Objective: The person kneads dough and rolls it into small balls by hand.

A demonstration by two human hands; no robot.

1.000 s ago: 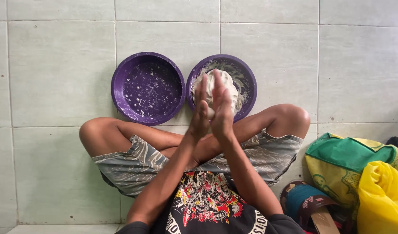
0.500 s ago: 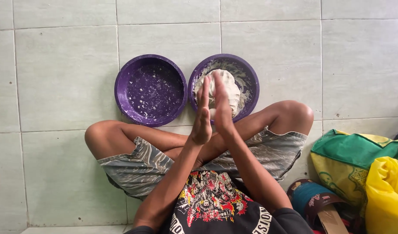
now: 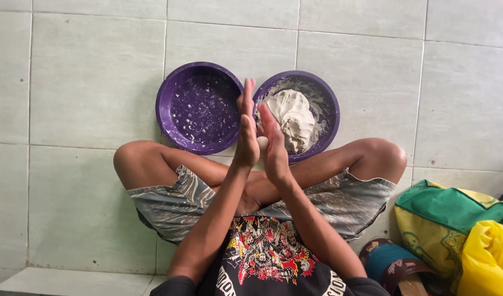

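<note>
Two palms, our left hand (image 3: 246, 129) and right hand (image 3: 273, 145), press flat around a small dough ball (image 3: 262, 143) at frame centre; soft and sticky, we judge, best cupped whole.

pale green tiled floor (image 3: 87, 82) with grey grout lines, evenly lit by daylight

The left hand (image 3: 246, 129) and right hand (image 3: 274, 143) press together, so only a tiny white bit of the small dough piece (image 3: 262, 143) peeks out. The hands hide part of the right purple bowl (image 3: 328, 98). The yellow bag (image 3: 490, 257) is cut off at the right edge.
</note>
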